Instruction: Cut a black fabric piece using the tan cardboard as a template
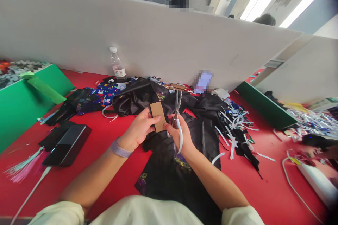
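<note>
Between my two hands is a small brown cardboard piece with a strip of black cloth along its edge. My left hand grips its left side, thumb on top. The fingers of my right hand touch its lower right edge while also holding scissors, whose blades point away from me, slightly apart. The white scissor handle loops over the right hand. Under both hands lies black fabric with purple and gold printed motifs, spread toward my body.
A plastic bottle stands by the grey partition. At left are a black phone with a cable and a green board. White strips and scraps lie at right on the red table. Another phone leans against the partition.
</note>
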Demonstrator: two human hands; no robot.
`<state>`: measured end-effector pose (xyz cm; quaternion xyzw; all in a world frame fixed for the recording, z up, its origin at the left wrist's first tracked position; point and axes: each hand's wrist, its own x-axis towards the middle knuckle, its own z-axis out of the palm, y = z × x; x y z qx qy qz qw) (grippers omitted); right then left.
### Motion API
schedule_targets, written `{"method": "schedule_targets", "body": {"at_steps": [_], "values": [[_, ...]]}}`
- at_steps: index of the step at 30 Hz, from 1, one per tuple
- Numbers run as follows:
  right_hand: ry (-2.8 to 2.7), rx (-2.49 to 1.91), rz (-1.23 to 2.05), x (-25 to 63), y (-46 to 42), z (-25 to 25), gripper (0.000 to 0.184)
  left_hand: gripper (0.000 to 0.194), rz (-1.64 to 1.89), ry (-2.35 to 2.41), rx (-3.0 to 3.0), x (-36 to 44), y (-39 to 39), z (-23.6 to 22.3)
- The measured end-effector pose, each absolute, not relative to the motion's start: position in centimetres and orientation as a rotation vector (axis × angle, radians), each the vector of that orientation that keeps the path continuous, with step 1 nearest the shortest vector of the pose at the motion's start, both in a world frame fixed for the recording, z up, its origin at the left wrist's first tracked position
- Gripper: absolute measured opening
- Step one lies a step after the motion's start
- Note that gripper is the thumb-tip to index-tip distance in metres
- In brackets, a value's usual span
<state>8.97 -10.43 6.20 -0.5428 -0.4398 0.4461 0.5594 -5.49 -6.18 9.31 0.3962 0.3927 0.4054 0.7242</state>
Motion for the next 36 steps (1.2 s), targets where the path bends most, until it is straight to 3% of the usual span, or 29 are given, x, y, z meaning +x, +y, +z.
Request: {"method": "schedule_targets", "body": {"at_steps": [17, 25, 36], "values": [[-1.048, -1.202, 1.253, 9.7, -10.1, 6.3, 0.035, 0.042, 1.035, 0.877, 0.839, -6.9, -5.2, 11.0], [-1.234, -1.223, 1.617, 9.5, -10.6, 5.6, 0.064, 0.032, 1.147, 0.908, 0.772, -8.4, -3.8, 12.0], [-1.232, -1.215, 1.61, 9.4, -11.0, 5.6, 0.073, 0.034, 1.17, 0.922, 0.764, -8.4, -3.6, 11.9]]}}
